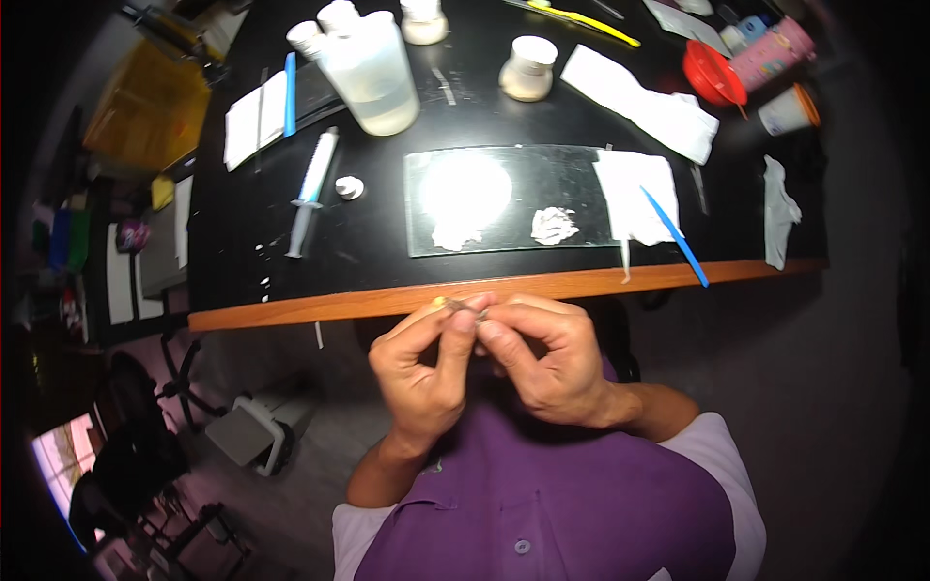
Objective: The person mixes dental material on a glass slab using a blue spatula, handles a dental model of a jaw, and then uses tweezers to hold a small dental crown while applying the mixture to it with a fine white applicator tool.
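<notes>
Just in front of the table's wooden edge, my hands meet with their fingertips together. My left hand (421, 363) is closed in a pinch between thumb and fingers on a small greyish piece (457, 305) with a yellowish end. My right hand (547, 358) also pinches, its thumb and forefinger at the right end of that same piece. The piece is mostly covered by fingers and too small to name. Beyond the hands lies a glass plate (513, 184), carrying a white paste smear (455, 236) and a crumpled pinkish-white mound (554, 226).
Right of the plate, a blue stick (675, 237) rests across a white tissue (620, 179) and over the table edge (542, 280). To the left are a syringe (315, 184) and a small white cap (350, 187). Farther back stand a large translucent bottle (378, 87) and a lidded jar (529, 70).
</notes>
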